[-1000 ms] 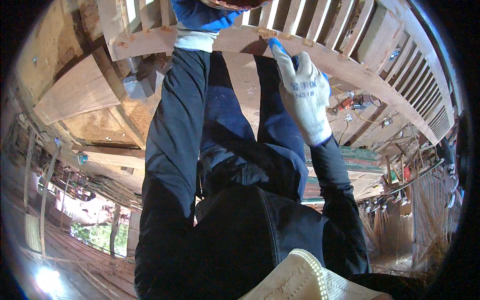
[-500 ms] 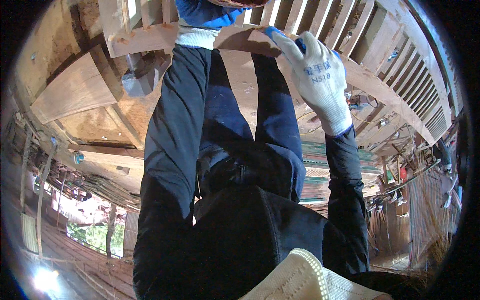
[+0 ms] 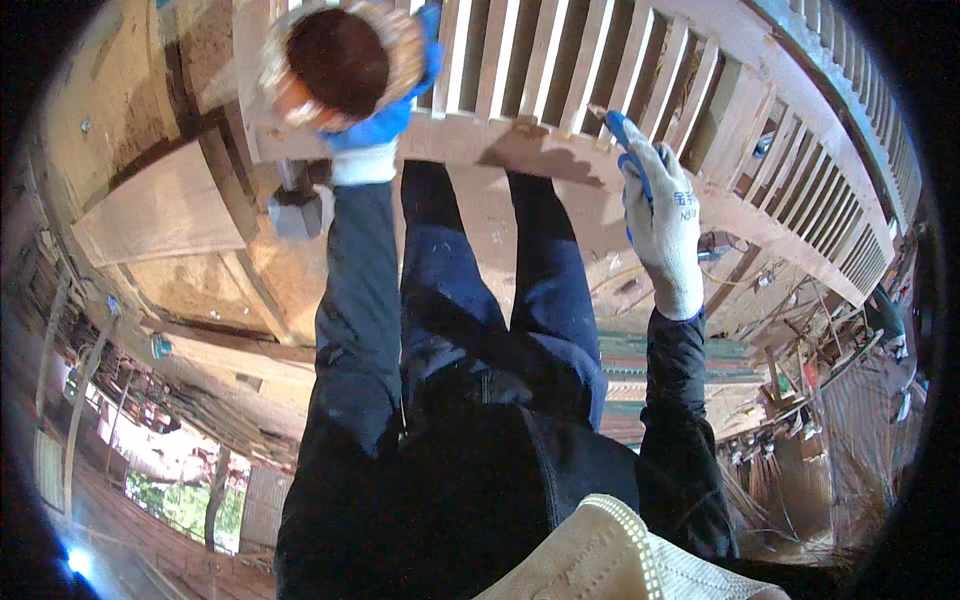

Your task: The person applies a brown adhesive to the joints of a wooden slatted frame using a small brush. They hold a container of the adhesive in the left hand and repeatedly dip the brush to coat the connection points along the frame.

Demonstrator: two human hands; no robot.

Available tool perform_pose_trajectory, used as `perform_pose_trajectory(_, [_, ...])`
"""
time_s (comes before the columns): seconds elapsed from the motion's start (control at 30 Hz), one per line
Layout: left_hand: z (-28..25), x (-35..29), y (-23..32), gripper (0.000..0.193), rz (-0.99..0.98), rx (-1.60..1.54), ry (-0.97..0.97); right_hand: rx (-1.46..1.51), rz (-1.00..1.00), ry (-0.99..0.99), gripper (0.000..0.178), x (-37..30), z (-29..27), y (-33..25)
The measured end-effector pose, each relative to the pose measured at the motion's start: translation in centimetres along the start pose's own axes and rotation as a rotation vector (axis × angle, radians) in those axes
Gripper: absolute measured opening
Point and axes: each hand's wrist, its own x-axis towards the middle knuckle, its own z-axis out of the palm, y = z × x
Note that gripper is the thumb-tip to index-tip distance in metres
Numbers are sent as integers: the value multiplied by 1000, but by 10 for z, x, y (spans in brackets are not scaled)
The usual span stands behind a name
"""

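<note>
My left hand (image 3: 372, 128), in a white glove with a blue palm, is closed around a round tub of dark brown stuff (image 3: 338, 62). The tub's pale rim and sides are smeared, and it is held over the left end of a slatted wooden panel (image 3: 445, 142). My right hand (image 3: 655, 205), gloved alike, pinches a small thin tool (image 3: 598, 110) with a brownish tip. That tip is at the panel's long near rail, beside the slat ends. Most of the tool is hidden by the fingers, so its exact kind cannot be made out.
A flat wooden board (image 3: 160, 205) lies at the left, near a grey metal block (image 3: 296, 213) below the panel. More slatted panels (image 3: 850, 70) stand at the far right. Stacked green-edged boards (image 3: 690, 370) and a cable (image 3: 720, 280) are behind my legs.
My left hand has moved left, bringing the tub fully into view. My right hand has shifted slightly right and lower in the picture, with the thin tool still in its fingers.
</note>
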Motion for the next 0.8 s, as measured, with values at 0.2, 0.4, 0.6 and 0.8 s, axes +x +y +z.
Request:
perform_pose_trajectory(0.2, [43,-26,42,62,173,229,-36,-85,4,77,39,39,10,4])
perform_pose_trajectory(0.4, [42,-26,41,69,217,159,-45,-338,-126,242,36,104,24,-5])
perform_pose_trajectory(0.6, [48,-24,46,48,97,156,38,-337,-117,229,44,99,33,-5])
perform_pose_trajectory(0.8, [49,-20,41,58,88,212,-4,-375,1,318,47,103,28,6])
